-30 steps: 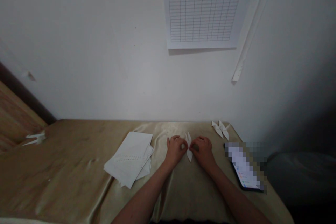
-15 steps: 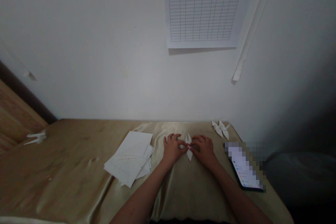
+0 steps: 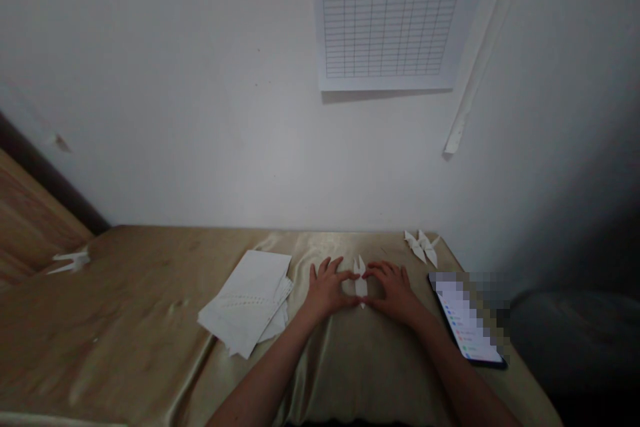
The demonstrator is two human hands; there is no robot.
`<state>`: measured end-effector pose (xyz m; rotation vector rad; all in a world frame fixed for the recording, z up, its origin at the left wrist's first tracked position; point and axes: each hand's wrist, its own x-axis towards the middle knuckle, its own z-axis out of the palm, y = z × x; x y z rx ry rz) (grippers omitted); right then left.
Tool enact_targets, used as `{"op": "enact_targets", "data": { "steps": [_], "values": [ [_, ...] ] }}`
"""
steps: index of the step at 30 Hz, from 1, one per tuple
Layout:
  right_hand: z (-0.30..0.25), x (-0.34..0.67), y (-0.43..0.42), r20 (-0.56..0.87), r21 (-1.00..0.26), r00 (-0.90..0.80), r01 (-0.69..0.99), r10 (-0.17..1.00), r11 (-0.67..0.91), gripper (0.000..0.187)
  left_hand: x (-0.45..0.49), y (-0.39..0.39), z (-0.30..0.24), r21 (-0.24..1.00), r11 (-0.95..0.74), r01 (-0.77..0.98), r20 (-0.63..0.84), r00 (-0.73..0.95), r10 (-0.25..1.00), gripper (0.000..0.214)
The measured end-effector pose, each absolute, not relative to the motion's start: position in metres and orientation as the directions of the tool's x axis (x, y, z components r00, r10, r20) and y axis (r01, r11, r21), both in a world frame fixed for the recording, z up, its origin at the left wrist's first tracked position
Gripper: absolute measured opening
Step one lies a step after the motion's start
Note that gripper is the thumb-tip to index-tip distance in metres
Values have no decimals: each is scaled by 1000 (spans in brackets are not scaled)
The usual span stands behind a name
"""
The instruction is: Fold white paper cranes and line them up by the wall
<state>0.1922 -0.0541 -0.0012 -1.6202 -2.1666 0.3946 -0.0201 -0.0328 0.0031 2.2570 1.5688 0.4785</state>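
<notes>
A small white folded paper piece (image 3: 360, 282) lies on the gold satin cloth (image 3: 150, 320) near the wall. My left hand (image 3: 327, 290) rests on its left side, fingers stretched out, index fingertip and thumb touching the paper. My right hand (image 3: 395, 288) mirrors it on the right side, fingers extended and pressing the paper's edge. The two hands frame the piece between thumbs and forefingers.
A stack of white sheets (image 3: 250, 300) lies left of my hands. Two folded paper cranes (image 3: 423, 245) sit at the back right by the wall. A phone (image 3: 467, 327) lies at right. Another folded piece (image 3: 70, 261) rests far left. A grid chart (image 3: 390, 20) hangs on the wall.
My fingers went from curled pinches on the paper piece to spread flat beside it. The piece now lies narrower and straighter between my hands.
</notes>
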Motion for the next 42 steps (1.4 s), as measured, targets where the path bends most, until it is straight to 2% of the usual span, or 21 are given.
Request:
{"op": "enact_targets", "data": {
  "steps": [7, 12, 15, 17, 25, 30, 36, 42],
  "values": [
    [2, 193, -57, 128, -489, -255, 825, 958, 285, 58, -31, -31, -1, 469, -394, 791, 50, 421, 906, 69],
    [3, 188, -58, 129, -474, -261, 831, 957, 291, 52, -30, -29, -3, 463, -388, 797, 77, 400, 913, 36],
    [1, 185, -59, 162, -455, -246, 841, 956, 293, 42, -26, -31, -4, 464, -379, 800, 101, 377, 921, 33],
    [0, 184, -60, 176, -445, -230, 849, 957, 285, 43, -24, -32, -4, 466, -377, 801, 114, 368, 923, 33],
    [-1, 190, -57, 117, -475, -294, 822, 949, 314, 53, -30, -10, -9, 479, -445, 756, 343, 305, 888, 39],
    [-1, 194, -54, 106, -502, -326, 798, 940, 333, 58, -34, 4, -13, 408, -562, 720, 392, 418, 820, 33],
    [-4, 200, -52, 177, -460, -350, 797, 920, 391, 46, -33, 3, -13, 415, -547, 728, 410, 387, 826, 15],
    [-1, 192, -54, 400, -427, -354, 745, 845, 514, 21, -25, -12, -11, 505, -566, 651, 423, 385, 820, 3]
  ]
}}
